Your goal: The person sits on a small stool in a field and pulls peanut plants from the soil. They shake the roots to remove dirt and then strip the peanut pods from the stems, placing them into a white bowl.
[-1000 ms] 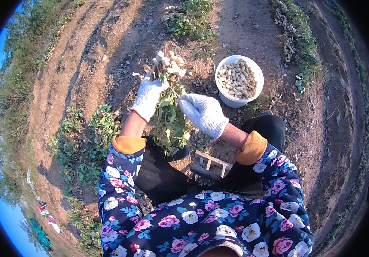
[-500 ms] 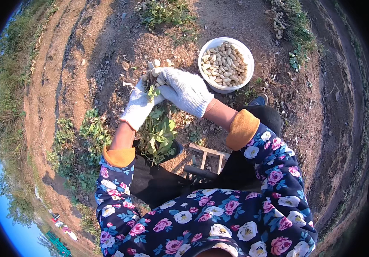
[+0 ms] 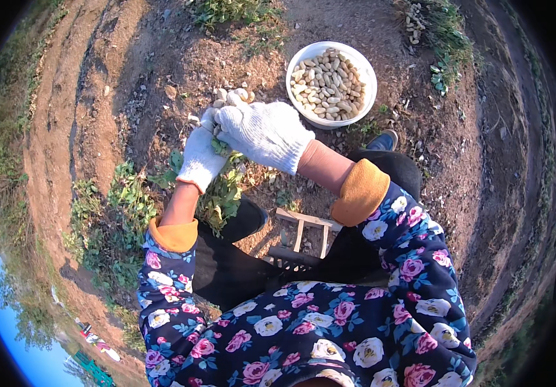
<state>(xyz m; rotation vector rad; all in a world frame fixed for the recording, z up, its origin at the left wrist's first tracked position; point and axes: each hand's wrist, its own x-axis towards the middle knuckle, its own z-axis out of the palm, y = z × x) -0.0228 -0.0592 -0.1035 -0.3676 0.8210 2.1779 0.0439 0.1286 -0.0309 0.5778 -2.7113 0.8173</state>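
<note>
Both of my hands wear white knit gloves and meet at the root end of a peanut plant (image 3: 221, 201). Closed round the plant's stems, my left hand (image 3: 202, 155) lets its green leaves hang down below the wrist. My right hand (image 3: 265, 132) lies across the top, its fingers curled over the pods at the roots. A few pale peanuts (image 3: 233, 97) poke out beyond my fingertips; what lies under the right palm is hidden. Just right of my hands stands a white bucket (image 3: 372, 97), well filled with peanuts (image 3: 331, 85).
Uprooted peanut plants (image 3: 120, 226) lie in a heap at the left. More plants with pods sit at the top middle (image 3: 233, 14) and top right (image 3: 446, 42). A low wooden frame (image 3: 307, 219) stands between my legs, and my shoe (image 3: 383, 140) is below the bucket.
My right hand has turned further over the pods, covering more of them. The hanging leaves have shifted left and show less. The whole view has moved slightly.
</note>
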